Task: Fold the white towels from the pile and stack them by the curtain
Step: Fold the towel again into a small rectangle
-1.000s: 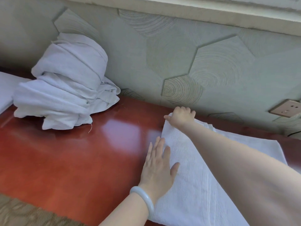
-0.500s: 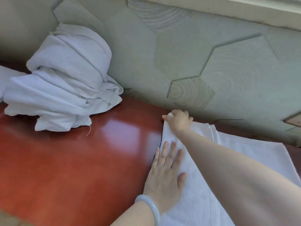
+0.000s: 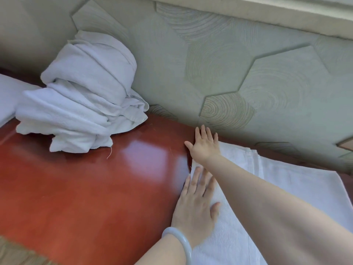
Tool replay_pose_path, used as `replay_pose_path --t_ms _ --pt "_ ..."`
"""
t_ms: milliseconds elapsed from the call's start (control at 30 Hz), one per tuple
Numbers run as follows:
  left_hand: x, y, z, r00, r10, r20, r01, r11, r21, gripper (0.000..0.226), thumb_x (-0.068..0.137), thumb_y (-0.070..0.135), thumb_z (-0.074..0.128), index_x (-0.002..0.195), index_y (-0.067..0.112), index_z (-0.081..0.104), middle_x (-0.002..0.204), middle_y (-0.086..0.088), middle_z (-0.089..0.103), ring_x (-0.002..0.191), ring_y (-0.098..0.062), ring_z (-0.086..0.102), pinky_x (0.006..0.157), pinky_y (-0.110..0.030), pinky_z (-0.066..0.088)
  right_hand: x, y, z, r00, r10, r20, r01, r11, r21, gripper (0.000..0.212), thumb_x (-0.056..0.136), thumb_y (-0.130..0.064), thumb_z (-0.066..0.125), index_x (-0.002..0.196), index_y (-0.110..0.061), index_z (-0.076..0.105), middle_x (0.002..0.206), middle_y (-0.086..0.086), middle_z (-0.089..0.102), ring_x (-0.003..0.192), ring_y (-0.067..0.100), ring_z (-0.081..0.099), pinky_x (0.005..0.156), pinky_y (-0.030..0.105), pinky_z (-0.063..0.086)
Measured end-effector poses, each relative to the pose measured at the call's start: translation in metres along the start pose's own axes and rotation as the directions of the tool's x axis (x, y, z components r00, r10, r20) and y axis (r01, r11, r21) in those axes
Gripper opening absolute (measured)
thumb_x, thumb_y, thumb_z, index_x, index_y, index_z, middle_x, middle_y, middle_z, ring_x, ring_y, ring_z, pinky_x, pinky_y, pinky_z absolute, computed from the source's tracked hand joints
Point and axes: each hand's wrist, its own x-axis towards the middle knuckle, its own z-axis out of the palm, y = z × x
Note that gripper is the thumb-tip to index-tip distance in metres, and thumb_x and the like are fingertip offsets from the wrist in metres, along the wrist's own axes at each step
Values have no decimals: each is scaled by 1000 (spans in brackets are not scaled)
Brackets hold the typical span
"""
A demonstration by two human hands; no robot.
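Flat white terry towel (image 3: pixel 286 188) lies spread on the right part of the glossy red-brown wooden tabletop (image 3: pixel 86 188), its far edge close to the grey-green wall panel with raised hexagon and ring pattern (image 3: pixel 229 64). A folded layer shows along the towel's far side

Left hand (image 3: pixel 194 203), palm down, fingers straight and slightly spread, presses flat on the towel's left edge; nothing gripped, fingertips reach just over the edge toward the wood. Pale milky round bangle (image 3: pixel 183 241) sits on that wrist

Right hand (image 3: pixel 205 146) reaches across above the left one, forearm covering the middle of the towel. Palm down, fingers spread and straight, resting on the towel's far left corner just beside the wall; nothing pinched or held

Crumpled pile of white towels (image 3: pixel 82 104) sits on the far left of the tabletop, leaning against the wall, well apart from both hands; a loose thread hangs from its near edge. Another white cloth surface (image 3: pixel 7 92) shows at the left border behind the pile, cannot tell what it is. Strip of patterned beige floor covering (image 3: pixel 15 253) at bottom left
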Motion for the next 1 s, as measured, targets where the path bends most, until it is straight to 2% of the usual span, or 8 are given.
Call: replay_pose_path --t_ms 133,200,467,600,667,733,833,1000 --pt "0 0 1 1000 -13 -23 13 1000 -17 69 96 46 35 155 16 18 164 -5 5 151 -26 -3 117 -47 24 -43 14 -5 965 -148 -214 160 986 41 80 93 -61 15 154 -9 10 163 5 4 150 20 -3 120 43 -7" --pt "1 1 2 999 -12 -36 11 1000 -25 68 96 47 35 155 17 19 164 -4 2 151 -25 -7 119 -46 20 -61 26 0 966 -200 -162 206 978 21 76 94 -57 13 155 -11 6 163 3 2 150 17 -5 120 40 -8" --pt "1 0 2 1000 -10 -4 10 1000 -2 69 98 46 28 156 17 7 164 -4 -4 150 -25 -9 120 -47 15 -15 10 -6 994 93 56 -97 992 80 71 101 -53 22 155 -11 4 163 6 1 150 22 -5 119 48 -6" --pt "2 -5 -4 999 31 -12 -33 982 -184 67 99 43 34 156 21 7 164 5 -6 148 -15 -19 123 -38 -1 -70 22 -11 956 -127 -264 189 957 222 55 104 -35 33 153 -13 22 162 8 12 150 22 3 121 42 -1" --pt "3 -15 -11 1000 14 1 -11 852 -523 62 98 28 48 154 25 22 161 16 4 148 -4 -13 122 -26 0 -107 32 -1 943 -150 -298 242 922 301 54 102 -37 30 150 -13 29 160 8 18 149 21 9 122 42 7" --pt "-7 -28 -23 990 -132 53 120 575 -809 51 95 11 56 144 21 44 155 14 26 146 1 15 117 -17 17 -135 35 16 951 -166 -259 242 923 298 63 96 -46 21 150 -15 32 159 6 22 149 22 13 120 47 12" --pt "-42 -50 -33 929 -337 156 245 242 -939 41 91 1 61 121 29 60 136 7 56 127 -3 51 99 -15 42 -152 28 40 956 -202 -211 227 969 101 67 95 -52 17 155 -21 17 162 2 8 150 20 2 121 47 0" --pt "-102 -61 -45 950 12 313 246 589 -769 82 74 28 74 145 37 35 148 26 26 137 6 30 111 -14 29 -141 23 43 974 -132 -183 137 990 17 72 92 -55 8 156 -23 3 163 2 -2 150 20 -6 119 47 -8"
